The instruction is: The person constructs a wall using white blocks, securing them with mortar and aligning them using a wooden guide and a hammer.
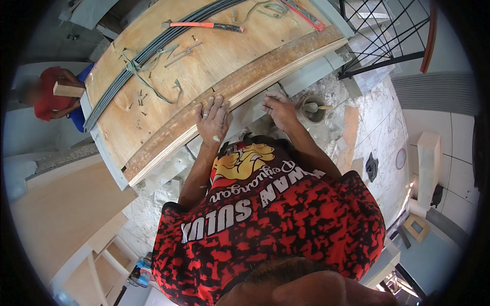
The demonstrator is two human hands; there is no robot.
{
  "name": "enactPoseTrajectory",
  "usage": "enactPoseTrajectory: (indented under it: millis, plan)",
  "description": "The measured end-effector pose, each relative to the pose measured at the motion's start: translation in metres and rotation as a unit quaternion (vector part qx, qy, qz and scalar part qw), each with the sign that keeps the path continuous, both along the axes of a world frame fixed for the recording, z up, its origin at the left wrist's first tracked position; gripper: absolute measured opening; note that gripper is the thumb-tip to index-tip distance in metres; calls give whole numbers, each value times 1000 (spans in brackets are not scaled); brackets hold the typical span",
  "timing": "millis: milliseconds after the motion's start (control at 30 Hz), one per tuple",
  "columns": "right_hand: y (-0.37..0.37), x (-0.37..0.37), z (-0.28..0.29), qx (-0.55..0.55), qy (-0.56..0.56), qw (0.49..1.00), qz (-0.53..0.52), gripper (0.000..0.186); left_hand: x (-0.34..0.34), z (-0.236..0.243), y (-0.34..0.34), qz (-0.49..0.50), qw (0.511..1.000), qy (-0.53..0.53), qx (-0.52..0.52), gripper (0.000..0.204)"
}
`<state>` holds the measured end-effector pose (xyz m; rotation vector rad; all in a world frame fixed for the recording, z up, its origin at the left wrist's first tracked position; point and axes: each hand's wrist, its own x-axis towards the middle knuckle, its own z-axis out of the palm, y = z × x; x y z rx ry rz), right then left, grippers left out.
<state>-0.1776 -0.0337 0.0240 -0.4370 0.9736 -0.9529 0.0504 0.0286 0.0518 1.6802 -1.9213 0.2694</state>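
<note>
A broad plywood panel [168,109] lies in front of me, with a brown board strip [245,74] along its near edge. My left hand [213,120] rests on that edge, fingers stretched out flat over the strip. A ring is on one finger, and pale dust marks the skin. To its right, my right hand [282,111] is over the grey ledge [306,77] below the panel edge. Its fingers are curled together; whatever they may hold is hidden. Farther back on the panel lies a hammer [204,25] with an orange and black handle.
Tied grey rods [115,86] curve across the panel beside loose nails [142,97]. A red tool [306,16] lies at the far right corner. A bucket [312,115] with a trowel stands right of my hand. Another person [53,94] is at far left, near a wood block [69,90].
</note>
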Motion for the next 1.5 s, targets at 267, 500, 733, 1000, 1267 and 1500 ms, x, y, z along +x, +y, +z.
enactPoseTrajectory:
  millis: [267,500,733,1000,1267,1500]
  plan:
    - [14,43,14,-170,120,974,89,16,-1,-2,1,10,1000,21,12,18]
    - [12,52,17,-343,220,896,175,11,-1,-1,2,-3,999,22,29,20]
    - [8,53,28,-550,346,754,93,15,1,-4,0,-10,1000,1,5,19]
    - [-60,-15,5,-485,516,693,-136,20,0,-5,1,-6,1000,3,10,22]
    - [-189,-162,-42,-195,515,748,-369,35,-1,-3,0,-21,1000,1,12,21]
    - [-171,-40,37,-524,551,648,-45,23,3,1,4,-14,999,8,33,21]
